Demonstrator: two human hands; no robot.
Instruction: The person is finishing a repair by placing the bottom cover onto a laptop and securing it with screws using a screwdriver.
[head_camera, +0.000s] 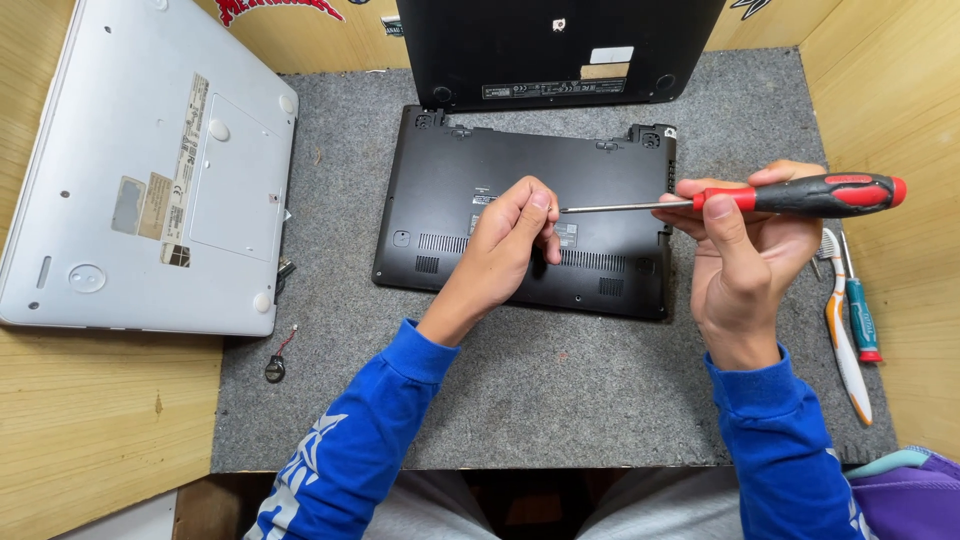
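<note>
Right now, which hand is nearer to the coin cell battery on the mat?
Left. The left hand is above and right of the coin cell battery; the right hand is farther right.

Silver laptop left of black laptop

Grey felt mat on wooden bench: black laptop base, silver laptop, coin cell, toothbrush.

Single head-worn view, looking steeply down, close over grey mat, probably slightly wide-angle
</note>
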